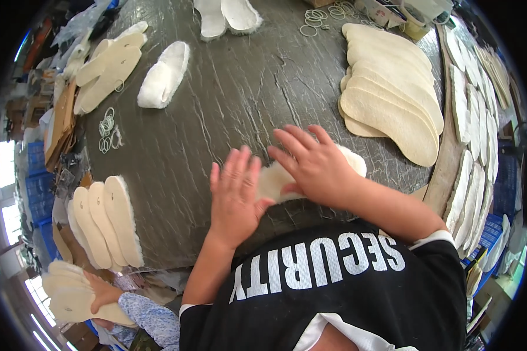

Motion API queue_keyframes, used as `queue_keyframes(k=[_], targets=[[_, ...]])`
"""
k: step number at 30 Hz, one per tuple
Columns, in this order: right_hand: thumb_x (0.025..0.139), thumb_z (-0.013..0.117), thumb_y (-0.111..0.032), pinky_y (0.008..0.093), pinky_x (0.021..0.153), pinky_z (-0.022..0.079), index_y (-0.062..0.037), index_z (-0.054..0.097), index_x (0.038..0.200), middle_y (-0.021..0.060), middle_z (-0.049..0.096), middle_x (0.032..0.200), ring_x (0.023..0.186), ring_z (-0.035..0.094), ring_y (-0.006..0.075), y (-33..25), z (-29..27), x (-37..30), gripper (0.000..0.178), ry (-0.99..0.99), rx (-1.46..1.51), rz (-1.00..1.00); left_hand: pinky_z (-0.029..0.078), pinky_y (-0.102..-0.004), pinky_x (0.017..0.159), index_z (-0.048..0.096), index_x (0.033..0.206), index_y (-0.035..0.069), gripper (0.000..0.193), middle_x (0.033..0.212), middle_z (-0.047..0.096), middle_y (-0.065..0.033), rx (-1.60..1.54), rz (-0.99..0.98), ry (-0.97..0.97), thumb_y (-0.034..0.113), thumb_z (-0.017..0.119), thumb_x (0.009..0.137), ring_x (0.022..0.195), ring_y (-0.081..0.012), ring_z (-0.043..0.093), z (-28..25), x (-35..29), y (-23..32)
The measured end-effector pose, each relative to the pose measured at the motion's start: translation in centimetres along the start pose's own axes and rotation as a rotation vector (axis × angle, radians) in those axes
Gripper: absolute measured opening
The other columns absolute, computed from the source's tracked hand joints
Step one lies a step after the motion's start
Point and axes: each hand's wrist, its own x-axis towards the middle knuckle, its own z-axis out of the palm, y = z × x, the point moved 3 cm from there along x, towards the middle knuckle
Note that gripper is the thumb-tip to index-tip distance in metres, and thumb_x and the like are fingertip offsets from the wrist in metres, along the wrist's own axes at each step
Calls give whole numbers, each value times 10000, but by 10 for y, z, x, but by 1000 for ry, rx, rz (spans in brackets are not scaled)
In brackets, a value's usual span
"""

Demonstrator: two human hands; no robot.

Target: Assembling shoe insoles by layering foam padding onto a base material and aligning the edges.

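1. The landmark is the dark worktable (pixel 216 105), a wide grey surface with creased, streaked marks that fills the middle of the view.
2. A fleecy white insole (pixel 275 178) lies flat on the worktable's near edge, just in front of the person, mostly covered by both hands.
3. The left hand (pixel 235 190) lies palm down with fingers spread wide, pressing on the left end of the fleecy insole; it grips nothing.
4. The right hand (pixel 313 164) also lies flat and open, fingers splayed, on the insole's right part, its wrist crossing toward the worktable's near right edge; it holds nothing.
5. A fanned stack of tan insoles (pixel 392 93) rests on the worktable's far right part, well apart from the hands.
6. A single white fleece insole (pixel 164 76) lies toward the worktable's far left, beside a smaller stack of cream insoles (pixel 108 67).
7. Loose rubber bands (pixel 107 128) sit at the worktable's left edge, and more rings (pixel 319 16) lie at its far edge.
8. Three fleece-edged insoles (pixel 105 219) lie side by side at the worktable's near left corner.
9. Below that corner, off the worktable, another person's hand (pixel 102 292) in a patterned blue sleeve holds a bundle of pale insoles (pixel 70 292).
10. Rows of white insoles (pixel 471 117) line a rack beyond the worktable's right edge.
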Motion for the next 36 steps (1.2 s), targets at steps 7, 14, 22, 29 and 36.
queue_keyframes(k=[7,14,22,29,36], targets=[[732,527,-746,558,1170,112,3,381,1450,143,268,1572,1478,187,280,-9,38,-16,1048,165,-41,-167,135,-605,1148,357,1450,0,939,1562,274,-159,58,-67,-309,478,728,732,1466,-308,211,27,-9,4],[744,619,-677,532,1176,134,14,383,1433,172,366,1517,1447,271,322,2,37,-13,1004,281,268,-245,319,-512,1085,475,1353,-9,806,1436,455,-157,32,61,-90,410,747,719,1347,-312,407,25,-18,1],[817,662,-170,493,1117,292,-29,580,1258,183,537,1376,1345,424,383,56,20,-85,470,886,589,24,372,-490,996,570,1223,30,719,1180,597,-156,208,-202,427,245,841,592,1099,-371,533,-97,-62,-55],[725,761,-136,462,980,399,-70,625,1053,114,627,1167,1156,535,333,90,30,-107,361,1053,298,377,321,-485,1108,537,1289,-28,672,1427,461,-220,796,-790,435,173,803,705,1312,-397,411,-195,-162,-158],[679,797,-159,428,970,411,-75,610,1029,129,543,1182,1143,510,311,124,17,-112,406,852,94,569,433,-389,995,621,1163,14,416,1222,613,-148,-79,-277,146,39,723,760,1170,-302,544,-62,25,-29]])
